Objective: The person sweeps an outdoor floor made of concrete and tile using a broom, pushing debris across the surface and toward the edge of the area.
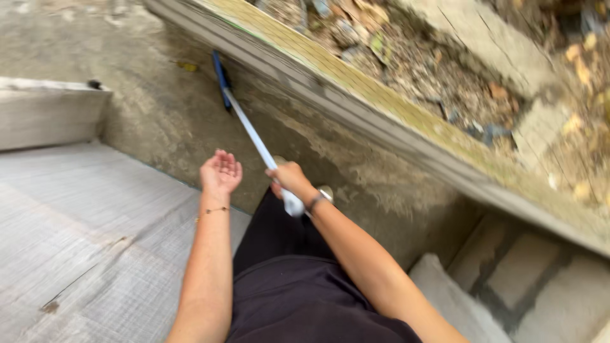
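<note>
Right hand (289, 179) grips broom (251, 130) handle; left hand (220, 171) open, empty. Judgement: keep head flat on far concrete (165, 108), strokes short.

We see two bare forearms with no sleeves on them. On the wrist below the left hand (220, 171) there is a thin chain bracelet (213, 211) with small dark beads. On the wrist behind the right hand (289, 179) sits a watch (319, 198) with a dark strap and a round pale case. Below the watch, the person's clothing (298, 286) is plain black cloth, without any print.
</note>
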